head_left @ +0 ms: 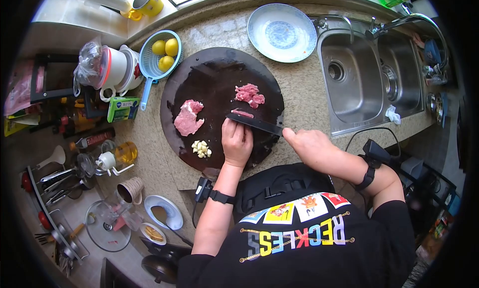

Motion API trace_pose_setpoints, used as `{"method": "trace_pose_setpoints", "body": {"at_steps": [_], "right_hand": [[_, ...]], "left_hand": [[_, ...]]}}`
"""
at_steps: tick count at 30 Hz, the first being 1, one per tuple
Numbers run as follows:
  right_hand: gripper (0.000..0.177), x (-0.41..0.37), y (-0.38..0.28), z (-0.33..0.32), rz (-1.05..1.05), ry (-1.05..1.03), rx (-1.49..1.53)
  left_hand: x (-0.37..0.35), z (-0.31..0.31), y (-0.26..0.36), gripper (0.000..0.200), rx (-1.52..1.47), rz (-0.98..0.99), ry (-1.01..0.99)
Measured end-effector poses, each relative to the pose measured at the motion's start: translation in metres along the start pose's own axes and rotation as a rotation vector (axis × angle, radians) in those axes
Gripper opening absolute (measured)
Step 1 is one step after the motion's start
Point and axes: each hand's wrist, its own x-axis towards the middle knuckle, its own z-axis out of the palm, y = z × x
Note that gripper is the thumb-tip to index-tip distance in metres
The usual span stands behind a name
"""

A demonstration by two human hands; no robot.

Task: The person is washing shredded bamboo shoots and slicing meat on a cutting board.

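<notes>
My right hand is wrapped round the handle of a dark-bladed kitchen knife, which lies low over the round dark cutting board. My left hand is close against the near side of the blade, fingers curled and pressed down; what is under them is hidden. Just beyond the blade is a thin strip of raw meat. Farther back sits a small pile of cut meat. A larger piece of raw meat rests on the left of the board, with peeled garlic cloves nearer me.
A blue-and-white plate stands behind the board, left of the double steel sink. A blue colander holds yellow fruit. Along the left are a green box, an oil bottle, a cup and a glass lid.
</notes>
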Motion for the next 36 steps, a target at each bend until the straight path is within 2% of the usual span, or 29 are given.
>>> {"method": "trace_pose_setpoints", "body": {"at_steps": [3,5,9,11,18,22,24,26,36], "right_hand": [[0.017,0.013,-0.002,-0.002,-0.021,-0.06,0.102],[0.015,0.028,-0.004,-0.002,-0.093,-0.008,0.125],[0.016,0.075,-0.014,0.016,-0.113,0.008,0.148],[0.019,0.093,-0.023,0.022,-0.136,0.081,0.19],[0.024,0.05,-0.006,0.02,-0.093,0.052,0.082],[0.019,0.041,0.01,0.016,-0.079,0.03,0.028],[0.019,0.042,0.011,0.016,-0.017,0.146,0.091],[0.019,0.038,0.009,0.01,-0.015,0.173,0.088],[0.014,0.0,0.002,0.0,-0.031,0.0,0.039]], "left_hand": [[0.001,0.0,0.001,0.029,0.005,0.009,0.012],[0.0,0.002,0.001,0.029,0.01,0.002,0.025],[-0.004,0.003,-0.004,0.029,-0.012,0.0,0.006],[-0.008,0.004,-0.004,0.029,-0.024,-0.011,-0.007],[-0.003,0.003,-0.002,0.028,0.035,0.032,0.057],[-0.006,0.004,-0.001,0.027,0.02,0.01,0.049],[-0.007,0.003,-0.001,0.026,0.012,0.011,0.043],[-0.009,0.003,-0.002,0.025,0.011,0.022,0.057],[-0.01,0.003,-0.002,0.023,0.028,0.025,0.063]]}}
